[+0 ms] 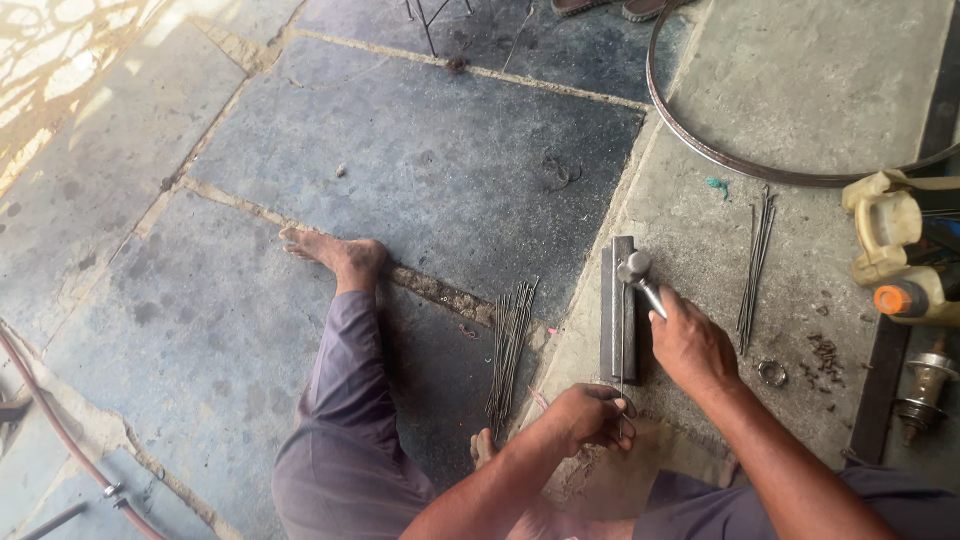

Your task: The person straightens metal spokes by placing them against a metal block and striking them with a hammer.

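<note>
Steel spoke (621,345) lies lengthwise along bar (612,310), pointing away.

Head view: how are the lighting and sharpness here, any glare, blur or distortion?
Head view: soft, even daylight on the stone floor, with a dappled sunlit patch at top left; no strong glare; the hammer in the right hand and the thin spoke in the left hand read fairly sharp; the rim curves near the frame edge, wide-angle bending unclear.

The wheel rim (700,140) runs off the top and right edges. The right hand (692,345) hides the hammer (636,272) handle; small bits (825,355), perhaps nuts, are too tiny to tell.
</note>
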